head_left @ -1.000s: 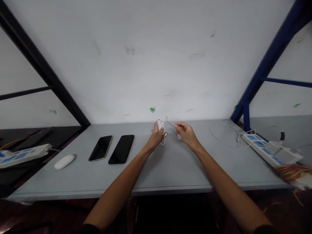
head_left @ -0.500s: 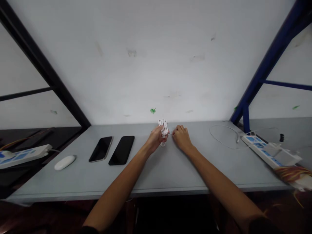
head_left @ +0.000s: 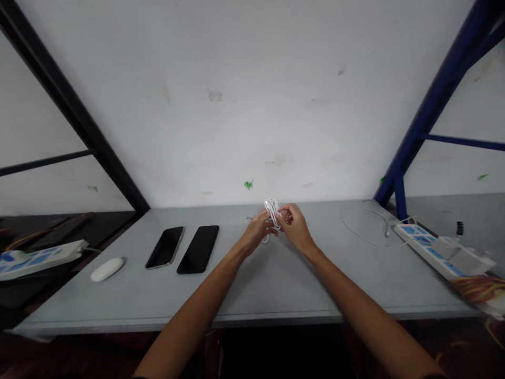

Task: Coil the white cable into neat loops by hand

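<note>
A coiled white cable (head_left: 272,211) is held up over the far middle of the grey table (head_left: 252,284). My left hand (head_left: 256,232) is closed round the lower part of the coil. My right hand (head_left: 295,225) meets it from the right, fingers pinched on the coil's upper strands. Both hands touch each other above the tabletop. A thin dark wire tie shows faintly just left of the coil; its ends are too small to make out.
Two dark phones (head_left: 164,247) (head_left: 198,249) lie side by side left of my hands, with a white mouse (head_left: 106,269) further left. A power strip (head_left: 35,257) sits at far left, another (head_left: 442,251) at right with a loose white cable loop (head_left: 363,226).
My right hand has moved left from apart to join the left hand on the coil. Both hands and the coil sit slightly lower in the picture.
</note>
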Available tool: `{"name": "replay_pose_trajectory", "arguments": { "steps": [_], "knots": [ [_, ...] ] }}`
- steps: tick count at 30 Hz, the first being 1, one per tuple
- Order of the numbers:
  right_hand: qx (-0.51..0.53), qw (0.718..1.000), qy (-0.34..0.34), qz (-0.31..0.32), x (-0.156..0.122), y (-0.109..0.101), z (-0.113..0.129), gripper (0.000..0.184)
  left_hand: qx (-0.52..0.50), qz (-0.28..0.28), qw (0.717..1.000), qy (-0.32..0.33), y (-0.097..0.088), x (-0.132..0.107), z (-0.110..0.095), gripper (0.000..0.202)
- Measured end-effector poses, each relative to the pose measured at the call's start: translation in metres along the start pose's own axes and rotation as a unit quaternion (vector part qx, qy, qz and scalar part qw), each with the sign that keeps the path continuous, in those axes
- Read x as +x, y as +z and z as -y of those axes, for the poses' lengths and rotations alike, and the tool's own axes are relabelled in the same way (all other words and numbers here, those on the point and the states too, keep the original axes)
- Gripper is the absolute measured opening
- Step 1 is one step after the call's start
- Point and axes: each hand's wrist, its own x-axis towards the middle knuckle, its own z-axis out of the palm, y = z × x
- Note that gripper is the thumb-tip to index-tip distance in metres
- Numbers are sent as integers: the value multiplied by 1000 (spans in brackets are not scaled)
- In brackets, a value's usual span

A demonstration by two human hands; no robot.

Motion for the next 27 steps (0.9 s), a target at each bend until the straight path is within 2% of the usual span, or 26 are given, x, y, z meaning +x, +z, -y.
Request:
{"name": "replay_pose_trajectory", "arguments": {
  "steps": [5, 10, 17, 19, 22, 25, 27],
  "knots": [
    [58, 996, 62, 8, 3, -3, -5, 31, 35, -5, 999, 0, 0, 0, 0, 42],
    [82, 994, 65, -5, 6, -8, -8, 37, 88, -1, 996, 21, 1, -4, -4, 46],
    [123, 986, 116, 6, 6, -12, -5, 36, 96, -3, 995, 26, -4, -2, -2, 49],
    [85, 992, 95, -6, 5, -13, -3, 33, 99, -9, 995, 26, -5, -1, 0, 49],
    [-15, 1000, 4, -12, 3, -13, 2, 25, 102, -25, 994, 27, -6, -1, 1, 46],
    [-82, 994, -74, 17, -2, -12, 6, 15, 95, -37, 994, 32, -6, -1, 1, 41],
    [-101, 990, -89, 39, -5, -12, 7, 12, 86, -38, 995, 34, -6, -2, 1, 40]
  ]
}}
